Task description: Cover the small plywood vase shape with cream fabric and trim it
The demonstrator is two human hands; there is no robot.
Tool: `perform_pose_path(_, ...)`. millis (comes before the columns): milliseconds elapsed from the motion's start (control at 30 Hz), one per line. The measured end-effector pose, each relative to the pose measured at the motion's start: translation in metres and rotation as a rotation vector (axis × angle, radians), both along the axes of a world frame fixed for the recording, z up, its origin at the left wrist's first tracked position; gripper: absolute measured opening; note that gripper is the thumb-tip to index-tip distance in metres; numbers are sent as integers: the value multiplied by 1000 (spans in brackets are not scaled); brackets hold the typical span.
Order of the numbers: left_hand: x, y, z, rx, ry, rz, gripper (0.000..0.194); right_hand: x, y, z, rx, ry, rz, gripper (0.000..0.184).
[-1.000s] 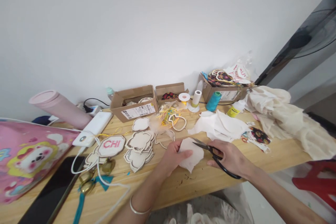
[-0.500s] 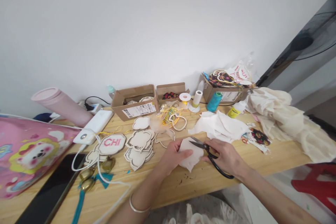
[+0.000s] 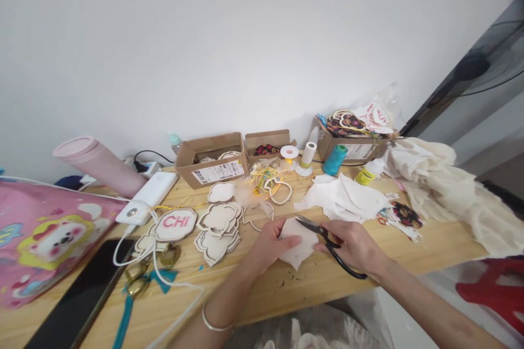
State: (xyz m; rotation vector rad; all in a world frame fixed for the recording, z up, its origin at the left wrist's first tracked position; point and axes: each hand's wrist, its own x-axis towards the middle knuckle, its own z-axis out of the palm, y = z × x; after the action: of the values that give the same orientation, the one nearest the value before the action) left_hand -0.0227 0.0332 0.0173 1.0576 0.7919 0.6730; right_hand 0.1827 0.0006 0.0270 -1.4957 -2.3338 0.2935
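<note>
A phone [image 3: 84, 294] is lying well to the left of the left hand [image 3: 272, 245], and the stacked wooden shapes [image 3: 218, 232] are resting nearer, just left of it. The left hand is pinching the white fabric piece [image 3: 295, 248] between thumb and fingers, over the tabletop [image 3: 262, 305]. The right hand [image 3: 354, 245] is gripping the scissors [image 3: 327, 237], its fingers curling around the handles, the blades touching the fabric piece's upper edge. Beyond this hand, white cloth [image 3: 346, 196] is lying crumpled.

Pink bag [image 3: 53, 240] cropped, phone [image 3: 79, 297] cropped — blurry fan [image 3: 470, 68], perhaps
</note>
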Motion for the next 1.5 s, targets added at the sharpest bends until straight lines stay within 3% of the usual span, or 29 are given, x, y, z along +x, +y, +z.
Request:
perform_pose_path(333, -2, 1, -8, 6, 66, -38, 31, 7, 0, 7, -20, -87, 69, 36)
perform_pose_path(600, -2, 1, -3, 24, 154, -87, 30, 14, 3, 7, -21, -116, 87, 34)
perform_pose_path(833, -4, 5, 2, 72, 208, -6, 36, 10, 5, 9, -179, -33, 55, 34)
perform_pose_path(1067, -4, 6, 2, 130, 254, 49, 33, 4, 1, 17, -227, -13, -14, 38)
perform_pose_path(1367, -4, 7, 2, 123, 208, 59, 33, -4, -3, 10, -139, 11, -76, 37)
perform_pose_path(1500, -5, 6, 2, 209, 191, 2, 38, -4, -1, 15, -146, 5, -49, 37)
